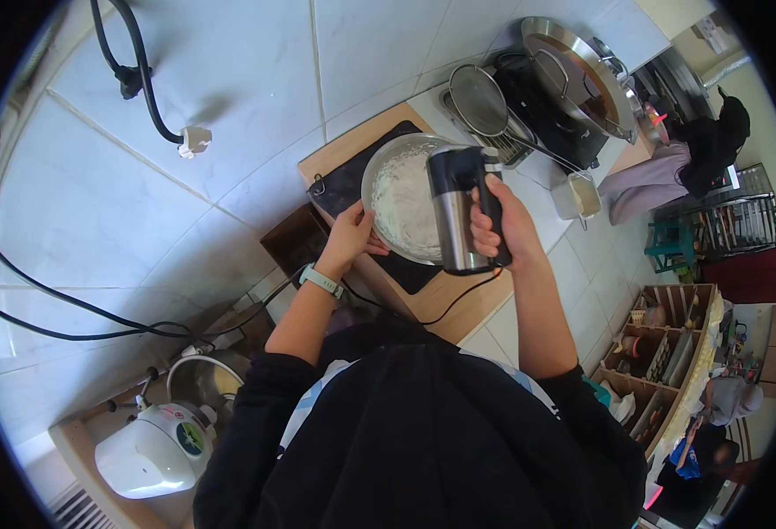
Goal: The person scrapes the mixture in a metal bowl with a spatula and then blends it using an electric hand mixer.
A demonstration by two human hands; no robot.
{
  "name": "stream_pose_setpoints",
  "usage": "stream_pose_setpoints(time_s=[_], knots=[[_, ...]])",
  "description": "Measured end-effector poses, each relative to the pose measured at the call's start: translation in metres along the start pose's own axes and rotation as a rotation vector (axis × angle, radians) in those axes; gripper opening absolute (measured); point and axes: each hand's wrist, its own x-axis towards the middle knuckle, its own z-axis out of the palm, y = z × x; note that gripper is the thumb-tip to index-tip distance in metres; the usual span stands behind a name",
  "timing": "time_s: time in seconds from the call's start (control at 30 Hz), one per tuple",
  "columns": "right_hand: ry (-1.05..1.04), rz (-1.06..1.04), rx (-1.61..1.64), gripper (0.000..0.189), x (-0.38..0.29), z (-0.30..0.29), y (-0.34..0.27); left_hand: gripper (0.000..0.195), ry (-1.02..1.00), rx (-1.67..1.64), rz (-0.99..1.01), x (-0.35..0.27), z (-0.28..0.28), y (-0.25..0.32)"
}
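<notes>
My right hand (499, 221) is closed around the handle of an electric hand mixer (455, 225) with a steel and black body. The mixer is over the right side of a metal mixing bowl (369, 173), and its beaters are hidden from me. A thick, pale, creamy mixture (404, 198) lies in the bowl and is smeared up its wall. With thumb and fingers, my left hand (355, 235) grips the bowl's near left rim. Under the bowl is a black mat (414, 278) on a wooden board (450, 301).
A mesh strainer (483, 102) lies near a stove bearing a wide pan (576, 73) of brown liquid. A square container (576, 196) sits by the counter edge. At lower left stands a white stand mixer (153, 449). The mixer cord (457, 304) runs near my body. Other people are farther right.
</notes>
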Motion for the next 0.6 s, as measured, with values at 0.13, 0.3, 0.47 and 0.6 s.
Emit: stream_pose_setpoints(time_s=[0.13, 0.3, 0.47, 0.6], knots=[[-0.181, -0.015, 0.082, 0.034, 0.020, -0.003, 0.014, 0.029, 0.005, -0.051, 0.001, 0.002, 0.004, 0.000], [-0.311, 0.183, 0.261, 0.035, 0.000, -0.002, 0.015, 0.038, 0.061, -0.147, 0.021, -0.003, 0.008, -0.006], [-0.053, 0.174, -0.079, 0.035, -0.032, 0.000, -0.006, 0.048, 0.103, -0.109, 0.053, -0.002, 0.003, -0.009], [0.005, 0.106, -0.039, 0.033, -0.018, -0.005, -0.010, 0.045, 0.081, -0.135, 0.028, 0.001, 0.011, -0.006]])
